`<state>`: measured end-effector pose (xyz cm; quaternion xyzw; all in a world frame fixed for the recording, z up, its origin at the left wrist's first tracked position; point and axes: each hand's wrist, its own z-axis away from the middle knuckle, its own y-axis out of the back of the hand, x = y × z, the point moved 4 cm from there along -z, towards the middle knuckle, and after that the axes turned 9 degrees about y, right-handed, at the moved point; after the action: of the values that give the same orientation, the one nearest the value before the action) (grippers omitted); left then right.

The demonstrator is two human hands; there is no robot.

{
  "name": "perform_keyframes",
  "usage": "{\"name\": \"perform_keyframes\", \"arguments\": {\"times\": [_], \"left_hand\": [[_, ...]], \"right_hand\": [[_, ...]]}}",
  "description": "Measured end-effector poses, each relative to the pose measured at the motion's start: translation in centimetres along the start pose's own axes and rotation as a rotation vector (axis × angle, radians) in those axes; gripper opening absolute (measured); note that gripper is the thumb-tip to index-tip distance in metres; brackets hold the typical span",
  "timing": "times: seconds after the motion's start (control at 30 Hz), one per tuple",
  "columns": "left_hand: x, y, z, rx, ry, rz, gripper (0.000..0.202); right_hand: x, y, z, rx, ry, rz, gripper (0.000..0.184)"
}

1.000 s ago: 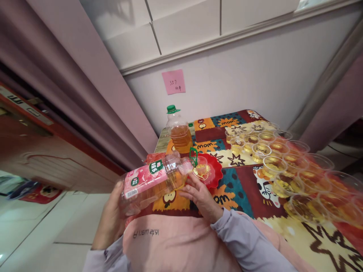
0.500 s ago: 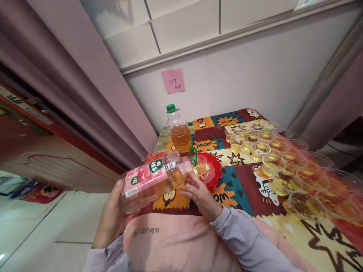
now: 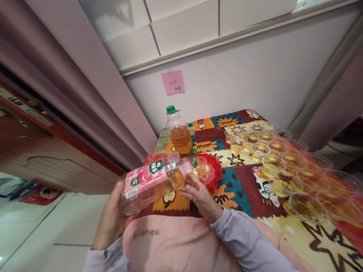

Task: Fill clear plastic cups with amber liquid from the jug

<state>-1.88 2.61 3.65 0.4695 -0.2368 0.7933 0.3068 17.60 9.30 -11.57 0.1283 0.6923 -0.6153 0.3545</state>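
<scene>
A large clear plastic bottle (image 3: pixel 154 181) with a pink label lies tilted nearly sideways, its neck to the right and amber liquid near the neck. My left hand (image 3: pixel 112 213) is wrapped around its base. Beneath the neck, my right hand (image 3: pixel 200 194) supports it with fingers stretched out. A green ring handle (image 3: pixel 193 157) hangs at the bottle's mouth. Just past the mouth, a clear plastic cup (image 3: pixel 201 166) stands on a red scalloped plate (image 3: pixel 217 177). Whether liquid is flowing out is hard to make out.
Behind stands another bottle (image 3: pixel 180 136) of amber liquid with a green cap. Several clear cups (image 3: pixel 274 164) of yellow liquid crowd the right side of the patterned tablecloth (image 3: pixel 244 189). A pink note (image 3: pixel 172 82) is stuck on the wall. A wooden door (image 3: pixel 56 151) is at the left.
Almost nothing differs. Both hands and the tilted bottle keep nearly the same position, while the view has shifted very slightly.
</scene>
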Motion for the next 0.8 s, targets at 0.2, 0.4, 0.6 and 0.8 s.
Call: {"name": "perform_keyframes", "arguments": {"times": [0.2, 0.4, 0.6, 0.8], "left_hand": [[0.07, -0.11, 0.03, 0.005, -0.009, -0.021, 0.026], [-0.05, 0.27, 0.1, 0.027, -0.007, -0.04, 0.027], [0.16, -0.14, 0.32, 0.022, -0.004, 0.041, 0.02], [0.01, -0.2, 0.21, 0.032, 0.008, 0.059, 0.025]], "right_hand": [[-0.22, -0.14, 0.05, -0.01, -0.001, -0.005, 0.108], [-0.4, -0.23, 0.17, -0.022, 0.0, -0.003, 0.113], [-0.11, -0.11, 0.0, -0.017, 0.002, -0.003, 0.106], [0.33, 0.27, -0.19, 0.001, -0.002, 0.015, 0.11]]}}
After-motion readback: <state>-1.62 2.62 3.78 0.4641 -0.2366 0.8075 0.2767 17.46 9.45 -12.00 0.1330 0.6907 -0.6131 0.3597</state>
